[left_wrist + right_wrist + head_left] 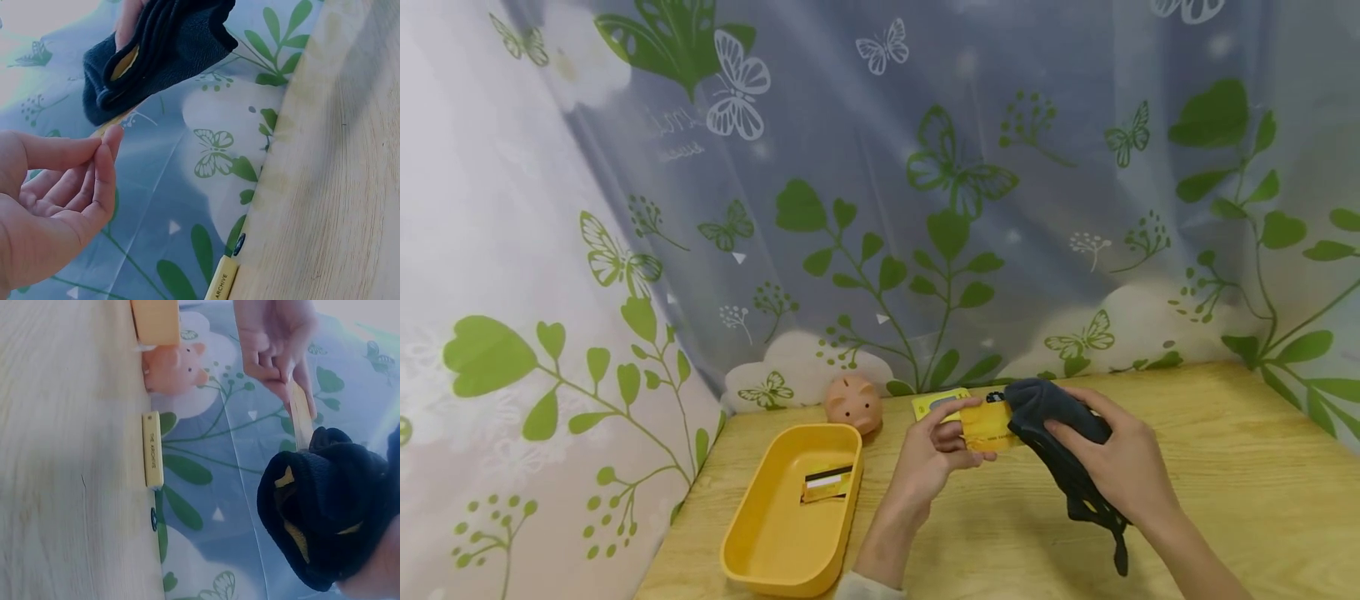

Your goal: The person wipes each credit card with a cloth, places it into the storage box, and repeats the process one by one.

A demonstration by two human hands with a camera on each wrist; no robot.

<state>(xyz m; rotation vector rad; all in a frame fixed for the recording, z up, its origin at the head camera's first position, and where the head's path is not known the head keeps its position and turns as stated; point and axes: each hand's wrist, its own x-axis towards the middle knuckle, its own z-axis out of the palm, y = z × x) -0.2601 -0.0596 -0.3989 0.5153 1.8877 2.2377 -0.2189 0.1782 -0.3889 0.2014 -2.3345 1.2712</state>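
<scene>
My left hand (927, 462) pinches a yellow card (988, 427) between thumb and fingers. The card's right end reaches into a dark, folded cloth (1051, 417), which my right hand (1123, 458) grips from the right side. A thin dark end of the cloth hangs down in the head view. Yellow bits show between its folds (350, 481) in the right wrist view. Both hands are held up in front of the curtain, close to each other. In the left wrist view, the left fingertips (107, 142) meet right at the card's edge.
A yellow tray (775, 575) stands at the left, with several cards (827, 485) inside. Behind it sits a pink piggy bank (853, 404). At the back of the wooden table (1247, 467) lies a yellow box (923, 406), beside a small dark round thing (154, 519). A patterned curtain (880, 208) hangs behind.
</scene>
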